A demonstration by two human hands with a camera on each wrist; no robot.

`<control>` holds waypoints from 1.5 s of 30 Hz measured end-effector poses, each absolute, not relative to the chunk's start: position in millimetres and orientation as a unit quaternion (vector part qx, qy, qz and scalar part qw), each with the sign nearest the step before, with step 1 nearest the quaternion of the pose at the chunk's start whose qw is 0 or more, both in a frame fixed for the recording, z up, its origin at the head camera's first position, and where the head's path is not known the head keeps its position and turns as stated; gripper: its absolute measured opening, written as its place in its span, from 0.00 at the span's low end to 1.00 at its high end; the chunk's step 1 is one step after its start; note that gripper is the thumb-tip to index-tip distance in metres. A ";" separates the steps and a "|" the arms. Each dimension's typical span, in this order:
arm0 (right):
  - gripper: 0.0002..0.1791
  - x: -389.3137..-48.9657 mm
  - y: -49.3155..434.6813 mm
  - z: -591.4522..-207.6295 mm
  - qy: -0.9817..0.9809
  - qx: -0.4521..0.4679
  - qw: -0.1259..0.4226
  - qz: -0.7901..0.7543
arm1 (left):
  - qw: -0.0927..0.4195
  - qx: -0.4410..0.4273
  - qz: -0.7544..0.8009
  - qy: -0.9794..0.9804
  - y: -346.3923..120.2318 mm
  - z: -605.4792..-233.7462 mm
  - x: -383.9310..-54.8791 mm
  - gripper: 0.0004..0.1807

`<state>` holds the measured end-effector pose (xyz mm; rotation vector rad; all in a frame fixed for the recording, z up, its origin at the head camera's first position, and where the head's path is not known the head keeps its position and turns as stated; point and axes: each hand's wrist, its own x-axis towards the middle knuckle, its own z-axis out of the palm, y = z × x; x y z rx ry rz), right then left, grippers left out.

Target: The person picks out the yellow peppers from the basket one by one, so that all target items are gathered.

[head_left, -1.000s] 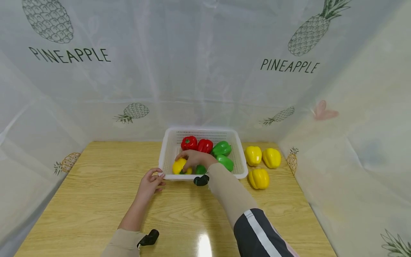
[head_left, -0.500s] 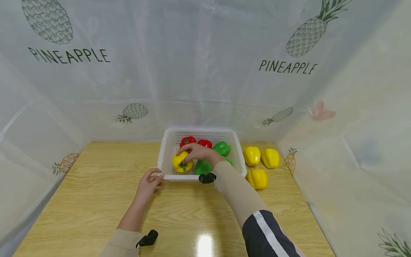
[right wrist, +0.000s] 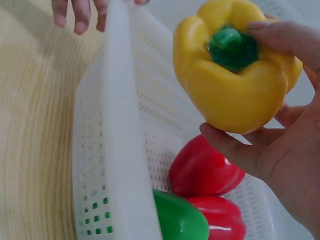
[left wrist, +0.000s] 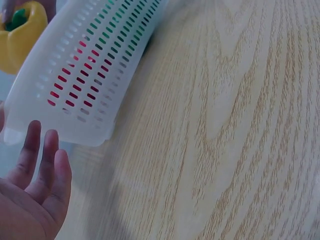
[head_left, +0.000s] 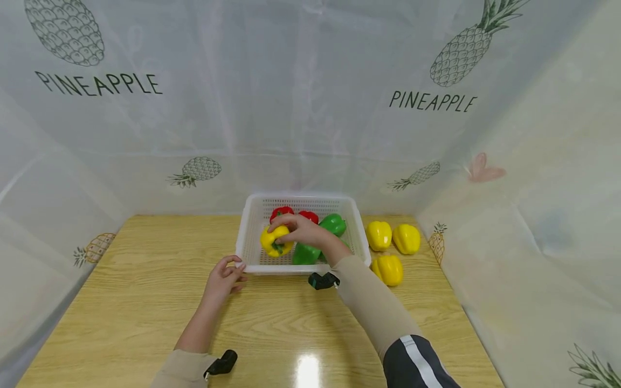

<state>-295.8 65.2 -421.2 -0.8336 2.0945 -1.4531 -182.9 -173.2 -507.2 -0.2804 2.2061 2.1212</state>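
Note:
A yellow bell pepper with a green stem is in my right hand, over the left part of a white plastic basket. The right wrist view shows the thumb by the stem of this yellow pepper and fingers around its side. My left hand pinches the basket's near left corner; in the left wrist view several fingers stretch along the outer wall. Inside the basket lie red bell peppers and green bell peppers, partly hidden by my right hand and wrist.
Several yellow bell peppers sit on the wooden table just right of the basket. A hanging sheet printed with pineapples stands behind the table and along its sides.
My right hand has raised the yellow pepper from the basket's near left part and tipped its stem into sight, drawing slightly right. My left hand stays on the corner.

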 end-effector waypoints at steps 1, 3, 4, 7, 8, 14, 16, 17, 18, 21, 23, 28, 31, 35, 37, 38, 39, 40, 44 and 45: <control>0.13 -293.5 66.7 -420.6 0.761 -0.308 0.223 -0.525 | 0.034 -0.091 0.689 0.718 -173.1 -506.9 -182.5 0.17; 0.12 -288.9 69.9 -419.8 0.765 -0.315 0.214 -0.519 | 0.033 -0.092 0.690 0.717 -172.8 -506.2 -181.8 0.17; 0.11 -286.4 71.5 -419.3 0.768 -0.317 0.209 -0.515 | 0.033 -0.093 0.690 0.717 -172.7 -505.8 -181.5 0.17; 0.09 -278.0 76.5 -417.6 0.775 -0.316 0.202 -0.509 | 0.035 -0.094 0.690 0.717 -172.6 -505.4 -181.3 0.17; 0.08 -275.5 78.2 -417.5 0.774 -0.314 0.202 -0.511 | 0.036 -0.094 0.690 0.716 -172.6 -505.4 -181.2 0.17; 0.06 -260.8 90.1 -419.8 0.768 -0.301 0.193 -0.531 | 0.034 -0.099 0.689 0.717 -172.2 -505.6 -181.1 0.17; 0.06 -256.2 94.7 -421.6 0.766 -0.293 0.188 -0.541 | 0.035 -0.099 0.687 0.719 -172.0 -505.9 -181.2 0.17; 0.06 -253.7 97.2 -422.2 0.764 -0.288 0.187 -0.546 | 0.035 -0.099 0.687 0.719 -171.8 -505.9 -181.2 0.17; 0.06 -251.1 99.6 -422.6 0.762 -0.283 0.185 -0.552 | 0.036 -0.099 0.687 0.719 -171.6 -505.9 -181.0 0.17; 0.05 -243.1 107.2 -423.0 0.758 -0.271 0.177 -0.567 | 0.040 -0.100 0.686 0.719 -171.3 -506.3 -180.9 0.18; 0.05 -237.6 112.7 -422.8 0.757 -0.264 0.168 -0.574 | 0.040 -0.100 0.687 0.719 -171.2 -506.2 -181.2 0.18; 0.06 -226.2 127.3 -424.2 0.743 -0.261 0.144 -0.599 | 0.038 -0.101 0.685 0.721 -171.1 -506.1 -182.4 0.17; 0.07 -220.1 136.6 -427.6 0.728 -0.263 0.135 -0.619 | 0.039 -0.100 0.682 0.723 -170.6 -506.5 -182.5 0.17; 0.08 -211.0 148.1 -432.2 0.710 -0.245 0.124 -0.648 | 0.041 -0.100 0.681 0.724 -170.4 -506.4 -182.2 0.18; 0.09 -205.9 152.8 -434.0 0.701 -0.226 0.116 -0.666 | 0.042 -0.100 0.683 0.722 -170.5 -505.8 -181.9 0.18; 0.10 -203.5 155.2 -434.7 0.697 -0.216 0.112 -0.675 | 0.042 -0.099 0.683 0.722 -170.6 -505.6 -181.9 0.18; 0.10 -201.2 157.1 -435.8 0.690 -0.205 0.110 -0.685 | 0.041 -0.099 0.684 0.722 -170.7 -505.6 -182.1 0.18; 0.11 -198.9 159.0 -436.6 0.683 -0.195 0.109 -0.696 | 0.042 -0.098 0.684 0.721 -170.8 -505.7 -181.9 0.19; 0.11 -190.3 166.1 -440.0 0.655 -0.162 0.110 -0.730 | 0.040 -0.101 0.683 0.722 -169.9 -506.1 -181.8 0.18; 0.11 -188.3 167.8 -440.9 0.650 -0.156 0.110 -0.735 | 0.041 -0.102 0.683 0.722 -169.6 -506.5 -181.7 0.17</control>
